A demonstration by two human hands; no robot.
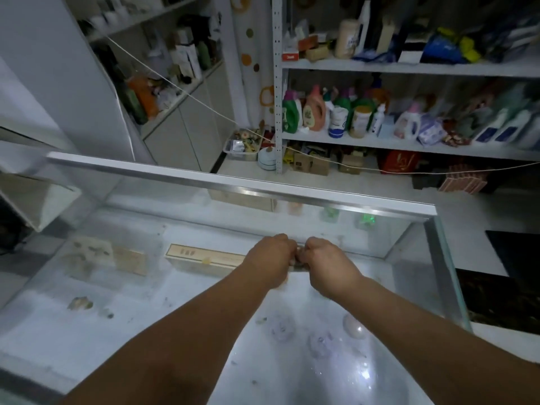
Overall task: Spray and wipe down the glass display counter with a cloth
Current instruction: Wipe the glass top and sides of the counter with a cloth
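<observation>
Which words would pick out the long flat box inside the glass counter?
Find the glass display counter filling the foreground. Inside it, just left of the person's left hand, lies a long flat tan box. Unlike the shorter tan box farther left, its top carries a pale, dark-bordered label.

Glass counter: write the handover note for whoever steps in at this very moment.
Left hand and right hand: knuckles together above the middle of the glass counter. Fingers are curled away from the camera, so whatever they grip is hidden.
Cloth and spray: neither shows plainly in this view.
Done: cannot confirm, though the near glass looks wet, with droplets.
Left: specks and smudges lie on the left side. Wipe there, then probably on toward the far rim.
</observation>
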